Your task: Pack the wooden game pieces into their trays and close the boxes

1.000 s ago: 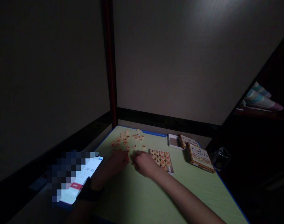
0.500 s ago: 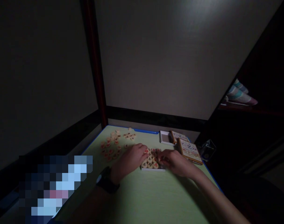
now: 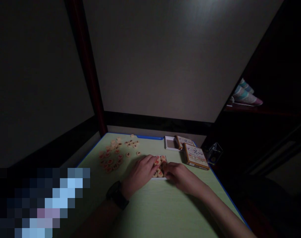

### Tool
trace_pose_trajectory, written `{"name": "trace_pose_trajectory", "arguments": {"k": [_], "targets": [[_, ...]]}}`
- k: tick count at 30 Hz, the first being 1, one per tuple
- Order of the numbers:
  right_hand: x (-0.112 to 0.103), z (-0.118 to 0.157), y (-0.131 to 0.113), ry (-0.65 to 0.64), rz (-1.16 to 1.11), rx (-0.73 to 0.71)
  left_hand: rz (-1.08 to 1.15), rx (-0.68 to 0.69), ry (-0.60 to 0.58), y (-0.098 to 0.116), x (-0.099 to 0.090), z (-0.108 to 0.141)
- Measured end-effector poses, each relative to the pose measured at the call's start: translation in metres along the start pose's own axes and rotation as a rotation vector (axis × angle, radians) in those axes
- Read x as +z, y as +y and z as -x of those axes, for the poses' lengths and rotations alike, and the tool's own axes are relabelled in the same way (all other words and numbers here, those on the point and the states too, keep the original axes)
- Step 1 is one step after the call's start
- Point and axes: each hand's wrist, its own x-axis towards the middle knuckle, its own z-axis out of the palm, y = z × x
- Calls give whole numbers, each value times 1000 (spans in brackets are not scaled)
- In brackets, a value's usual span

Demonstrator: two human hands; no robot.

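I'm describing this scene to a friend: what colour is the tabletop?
The tabletop is pale green, best seen in the head view.

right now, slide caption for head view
Left hand and right hand at a tray of round pieces on a green table.

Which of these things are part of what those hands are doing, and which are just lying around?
In use, it seems:
- left hand and right hand, both at the tray
- round pieces in it
- probably the loose pieces

Apparently just lying about:
- printed boxes
- striped cloth item
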Motion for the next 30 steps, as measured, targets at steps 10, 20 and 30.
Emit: {"name": "trace_pose_trajectory", "arguments": {"k": [10,20,30], "targets": [[-3,3,2,-21,-8,-31,-32,41,-19,4,0,2],[-5,4,3,-41,149,63,9,22,-55,6,-2,3],[-11,5,-3,-1,149,70,16,36,-57,7,-3,3]]}}
